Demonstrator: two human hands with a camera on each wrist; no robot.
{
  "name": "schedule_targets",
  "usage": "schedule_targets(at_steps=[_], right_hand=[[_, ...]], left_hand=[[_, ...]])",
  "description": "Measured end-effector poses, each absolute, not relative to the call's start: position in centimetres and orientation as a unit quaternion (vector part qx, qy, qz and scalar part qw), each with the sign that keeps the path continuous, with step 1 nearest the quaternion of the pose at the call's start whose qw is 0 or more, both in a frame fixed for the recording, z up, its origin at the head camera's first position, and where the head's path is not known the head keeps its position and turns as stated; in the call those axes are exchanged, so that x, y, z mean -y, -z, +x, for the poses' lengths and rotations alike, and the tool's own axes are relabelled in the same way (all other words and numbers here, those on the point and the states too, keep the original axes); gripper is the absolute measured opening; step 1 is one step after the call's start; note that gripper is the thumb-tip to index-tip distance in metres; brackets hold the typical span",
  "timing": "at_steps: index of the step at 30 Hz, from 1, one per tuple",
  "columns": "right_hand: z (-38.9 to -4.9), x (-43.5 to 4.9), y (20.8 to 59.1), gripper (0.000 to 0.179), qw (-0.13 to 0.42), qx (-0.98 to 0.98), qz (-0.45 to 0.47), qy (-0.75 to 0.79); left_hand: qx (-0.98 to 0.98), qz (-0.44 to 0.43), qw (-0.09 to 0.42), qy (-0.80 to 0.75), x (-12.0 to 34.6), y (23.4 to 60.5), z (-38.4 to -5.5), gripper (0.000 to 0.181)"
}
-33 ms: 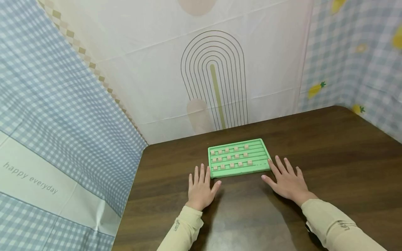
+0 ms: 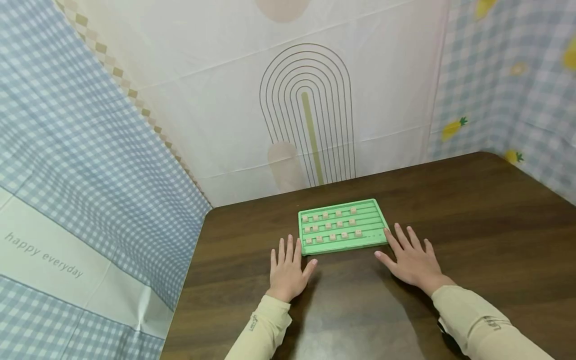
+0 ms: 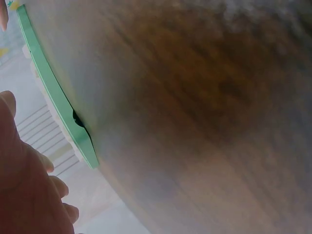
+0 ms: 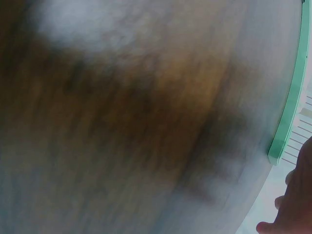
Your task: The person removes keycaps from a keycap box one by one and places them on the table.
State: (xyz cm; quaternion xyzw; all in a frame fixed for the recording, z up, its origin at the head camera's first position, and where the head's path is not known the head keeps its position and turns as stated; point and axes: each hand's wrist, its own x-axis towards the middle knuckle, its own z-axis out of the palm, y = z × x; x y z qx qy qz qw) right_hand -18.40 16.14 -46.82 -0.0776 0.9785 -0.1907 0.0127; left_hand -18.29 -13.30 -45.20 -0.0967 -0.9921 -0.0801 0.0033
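A light green tray (image 2: 344,248) with ridged rows lies flat on the table in the head view. Small beige cubes (image 2: 332,237) with faint marks stand along three of its rows, mostly toward the left. My left hand (image 2: 287,274) is palm down with fingers straight, its index fingertip right at the tray's front left corner. On the other side, my right hand (image 2: 414,264) spreads its fingers, the index fingertip at the tray's right edge. Neither hand holds anything. Both wrist views show the tray's green side wall (image 3: 57,95) beyond the fingers.
The dark brown wooden table (image 2: 243,280) meets a white curtain (image 2: 216,110) with a printed arch behind the tray. Blue checked cloth (image 2: 103,150) hangs at the left, and pineapple-printed checked cloth (image 2: 477,100) at the right.
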Motion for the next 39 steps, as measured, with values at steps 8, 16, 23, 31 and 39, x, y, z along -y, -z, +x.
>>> schedule_targets(at_steps=[8, 16, 23, 31, 39], right_hand=[[-19.7, -16.4, 46.1, 0.081, -0.001, -0.98, -0.083, 0.181], [-21.4, -16.1, 44.9, 0.08, -0.034, -0.982, -0.102, 0.156], [-22.6, -15.2, 44.2, 0.063, -0.085, -0.979, -0.118, 0.145], [-23.0, -12.5, 46.2, 0.05, -0.105, -0.973, -0.128, 0.158], [-23.8, -10.9, 47.4, 0.033, -0.136, -0.97, -0.129, 0.154]], left_hand=[[0.991, -0.099, 0.019, 0.084, 13.1, 44.8, -19.2, 0.069], [0.984, -0.129, 0.093, 0.086, 13.0, 44.1, -20.4, 0.054], [0.974, -0.158, 0.137, 0.088, 12.7, 43.7, -21.1, 0.028], [0.972, -0.177, 0.148, 0.052, 13.5, 45.5, -20.4, 0.019], [0.972, -0.172, 0.155, 0.047, 13.4, 46.3, -20.9, 0.01]])
